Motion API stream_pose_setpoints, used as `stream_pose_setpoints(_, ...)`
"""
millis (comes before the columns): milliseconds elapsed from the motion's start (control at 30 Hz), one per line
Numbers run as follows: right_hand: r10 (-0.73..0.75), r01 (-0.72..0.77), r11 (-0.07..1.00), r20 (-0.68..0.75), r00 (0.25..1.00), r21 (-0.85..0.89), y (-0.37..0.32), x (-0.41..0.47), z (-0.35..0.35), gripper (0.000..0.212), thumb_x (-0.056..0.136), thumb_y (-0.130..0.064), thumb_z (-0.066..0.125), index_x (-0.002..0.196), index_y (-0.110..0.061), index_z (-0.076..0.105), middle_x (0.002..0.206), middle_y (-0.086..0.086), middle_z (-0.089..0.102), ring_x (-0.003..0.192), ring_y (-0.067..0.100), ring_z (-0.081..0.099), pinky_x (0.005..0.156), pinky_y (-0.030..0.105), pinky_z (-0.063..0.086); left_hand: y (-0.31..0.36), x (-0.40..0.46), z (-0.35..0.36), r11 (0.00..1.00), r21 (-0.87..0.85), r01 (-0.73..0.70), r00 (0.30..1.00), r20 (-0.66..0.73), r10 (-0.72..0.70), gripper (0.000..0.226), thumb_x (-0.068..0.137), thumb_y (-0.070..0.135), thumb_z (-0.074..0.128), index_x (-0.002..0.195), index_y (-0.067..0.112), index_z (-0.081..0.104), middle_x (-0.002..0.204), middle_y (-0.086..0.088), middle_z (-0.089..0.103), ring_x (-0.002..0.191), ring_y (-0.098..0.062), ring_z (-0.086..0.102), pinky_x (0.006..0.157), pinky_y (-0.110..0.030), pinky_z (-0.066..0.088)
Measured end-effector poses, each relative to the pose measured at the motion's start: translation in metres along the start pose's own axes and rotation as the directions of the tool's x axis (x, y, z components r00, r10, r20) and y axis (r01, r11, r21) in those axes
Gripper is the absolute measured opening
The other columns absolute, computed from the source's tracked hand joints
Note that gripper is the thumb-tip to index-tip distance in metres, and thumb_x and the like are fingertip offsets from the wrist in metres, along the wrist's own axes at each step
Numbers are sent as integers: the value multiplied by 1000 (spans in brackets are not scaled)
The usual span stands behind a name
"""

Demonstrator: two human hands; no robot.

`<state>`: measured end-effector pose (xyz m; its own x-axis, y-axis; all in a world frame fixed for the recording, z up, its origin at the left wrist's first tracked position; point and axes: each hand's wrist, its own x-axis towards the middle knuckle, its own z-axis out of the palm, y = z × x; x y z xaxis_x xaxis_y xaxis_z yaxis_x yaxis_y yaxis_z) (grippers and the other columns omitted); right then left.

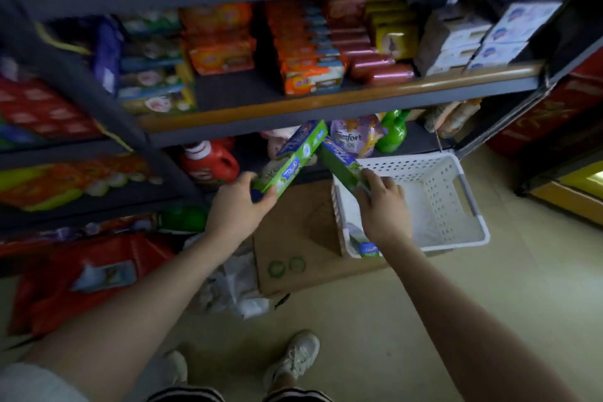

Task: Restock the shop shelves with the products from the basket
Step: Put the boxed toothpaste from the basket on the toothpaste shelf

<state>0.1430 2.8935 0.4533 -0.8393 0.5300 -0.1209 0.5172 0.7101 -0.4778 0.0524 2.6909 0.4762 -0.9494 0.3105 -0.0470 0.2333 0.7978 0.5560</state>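
Two green toothpaste boxes are up, one per hand. Left hand (241,202) grips the lower end of the left box (290,158), fingers and thumb wrapped round it, box angled up toward the lower shelf. Right hand (383,202) clamps the right box (339,161) the same way, just above the near-left corner of the white basket (456,206). The two boxes fan out in a V, top ends close together under the wooden shelf edge (326,98). The basket sits on a cardboard carton (293,238) on the floor; one more small green-and-blue item (368,248) shows at its near corner, partly hidden by the right wrist, the rest of the basket looks bare. Count: two boxes in hand, at least one item left in the basket, one basket. My read for doing the step well: place one box at a time, lead with the long end, clear the shelf edge, slide each in flat beside matching stock rather than crossing the boxes. Target slot is not clear, shelves are motion-blurred.
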Motion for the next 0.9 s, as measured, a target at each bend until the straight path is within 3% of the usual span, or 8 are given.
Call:
stream_pose_setpoints(133,-227,227,974,-2,974,15,-97,-19,25,42,95,-27,45,135,-17,44,127,18,50,118,38,41,92,43,40,-71,-28,-73,998,-44,-43,994,-104,38,40,84,26,64,116,2,56,88,-20,68,71,-30,62,58,-30,38)
stream_pose_setpoints(200,-334,334,941,3,942,48,-151,-35,45,44,93,-32,43,134,-16,46,125,17,53,117,39,44,91,43,42,-111,-44,-113,997,-66,-41,987,-155,30,46,84,34,60,117,2,55,90,-17,68,64,-22,56,58,-26,36)
stream_pose_setpoints(333,-458,450,878,15,889,166,-258,-73,94,48,88,-35,42,132,-18,49,120,13,57,112,35,48,91,39,42,-208,-79,-190,992,-120,-34,965,-261,2,68,74,52,44,117,1,54,91,-17,69,66,-25,60,61,-27,41)
stream_pose_setpoints(433,-437,410,853,13,899,322,-330,-100,128,49,87,-36,42,131,-17,52,122,13,57,116,30,49,94,35,40,-284,-103,-247,991,-135,10,937,-345,-57,67,74,52,39,112,0,56,74,-13,65,57,-24,55,57,-31,41)
stream_pose_setpoints(567,-370,364,854,-57,927,372,-402,-122,164,40,95,-26,46,133,-16,48,125,12,54,118,30,47,94,37,39,-351,-107,-307,990,-113,86,906,-405,-125,57,79,44,51,116,0,54,72,-5,61,63,-28,60,59,-29,41)
stream_pose_setpoints(667,-302,333,891,-143,942,309,-447,-120,175,41,97,-26,43,138,-17,42,131,13,48,123,31,40,96,38,37,-373,-84,-328,982,-105,154,906,-382,-183,40,87,27,60,117,2,52,67,1,57,57,-24,60,48,-24,34)
stream_pose_setpoints(733,-259,292,927,-161,952,237,-472,-112,181,43,98,-27,40,140,-18,37,133,15,45,124,33,36,94,40,38,-383,-66,-330,981,-76,178,899,-393,-193,41,87,31,58,115,3,51,72,-8,64,64,-30,62,48,-27,35)
stream_pose_setpoints(900,-199,199,979,-4,980,-42,-515,-88,212,51,98,-21,33,146,-14,17,146,25,25,131,41,25,100,47,33,-392,-16,-308,969,47,241,928,-304,-216,43,89,42,50,106,3,48,77,-15,66,65,-33,64,42,-28,33)
